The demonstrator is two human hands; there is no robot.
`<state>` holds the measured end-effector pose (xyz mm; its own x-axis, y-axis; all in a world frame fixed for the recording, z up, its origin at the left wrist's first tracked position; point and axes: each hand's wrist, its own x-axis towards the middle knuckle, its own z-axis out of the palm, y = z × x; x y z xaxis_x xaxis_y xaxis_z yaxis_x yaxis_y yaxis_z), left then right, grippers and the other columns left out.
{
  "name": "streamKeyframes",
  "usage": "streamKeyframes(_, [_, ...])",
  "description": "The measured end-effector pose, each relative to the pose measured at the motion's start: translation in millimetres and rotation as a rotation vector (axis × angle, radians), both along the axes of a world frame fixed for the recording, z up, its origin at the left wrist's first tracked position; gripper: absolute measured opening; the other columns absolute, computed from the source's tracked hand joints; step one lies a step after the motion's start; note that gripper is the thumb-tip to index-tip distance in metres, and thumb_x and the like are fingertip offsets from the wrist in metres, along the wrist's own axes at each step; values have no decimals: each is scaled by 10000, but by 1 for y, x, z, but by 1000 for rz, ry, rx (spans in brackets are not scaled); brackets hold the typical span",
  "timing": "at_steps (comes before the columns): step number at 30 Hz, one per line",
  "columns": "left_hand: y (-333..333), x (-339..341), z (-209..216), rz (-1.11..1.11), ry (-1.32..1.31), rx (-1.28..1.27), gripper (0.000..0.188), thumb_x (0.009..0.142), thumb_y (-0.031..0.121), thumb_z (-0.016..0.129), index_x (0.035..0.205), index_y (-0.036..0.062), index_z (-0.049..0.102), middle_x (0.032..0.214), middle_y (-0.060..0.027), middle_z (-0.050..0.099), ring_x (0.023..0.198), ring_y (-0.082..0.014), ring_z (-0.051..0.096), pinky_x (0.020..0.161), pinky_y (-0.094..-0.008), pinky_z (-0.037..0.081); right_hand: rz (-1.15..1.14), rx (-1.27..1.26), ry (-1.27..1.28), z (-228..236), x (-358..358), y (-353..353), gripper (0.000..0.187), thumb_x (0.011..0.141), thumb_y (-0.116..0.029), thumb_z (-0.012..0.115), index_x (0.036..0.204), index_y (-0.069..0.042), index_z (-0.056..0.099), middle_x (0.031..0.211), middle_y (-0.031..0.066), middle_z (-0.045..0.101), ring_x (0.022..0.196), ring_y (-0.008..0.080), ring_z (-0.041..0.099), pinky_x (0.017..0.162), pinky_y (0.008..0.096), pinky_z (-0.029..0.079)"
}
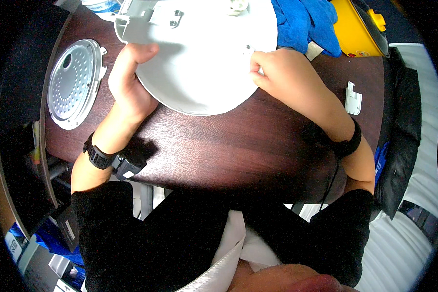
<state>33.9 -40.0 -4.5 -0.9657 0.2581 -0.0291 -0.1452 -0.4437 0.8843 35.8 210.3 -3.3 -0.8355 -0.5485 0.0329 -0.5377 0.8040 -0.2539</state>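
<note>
A large white rounded plastic shell (199,73), like an appliance lid seen from inside, is at the far middle of the table, its top cut off by the picture's edge. My left hand (130,80) grips its left rim, thumb over the edge and fingers hidden underneath. Over the shell's right side, my right hand (277,73) is closed in a pinch beside a small screw hole (248,47). Whatever those fingertips hold, if anything, is hidden. Inside the shell are a small metal bracket (176,19) and a round pale fitting (237,7).
On the dark brown table (219,141), a round silver dimpled lid (75,85) lies left. A small white plastic piece (353,99) lies right. Blue cloth (304,24) and a yellow container with a dark lid (355,29) are at the back right.
</note>
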Motion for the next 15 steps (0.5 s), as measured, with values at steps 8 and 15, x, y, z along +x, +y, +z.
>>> streamKeyframes(8, [0,0,0,24,14,-14,369,799,211,420,1070,-29,489,1008,-145,562,930,-218,559,838,-309,440,-85,-124,75,11,-7,-3,200,792,-261,580,746,-67,585,633,113,596,610,292,600,540,393,464])
streamKeyframes(15, [-3,0,-5,21,28,-2,355,801,211,423,1053,-27,500,977,-140,575,912,-205,565,835,-305,438,-77,-73,82,10,-6,0,167,784,-236,584,746,-73,584,637,120,594,603,296,597,530,395,458])
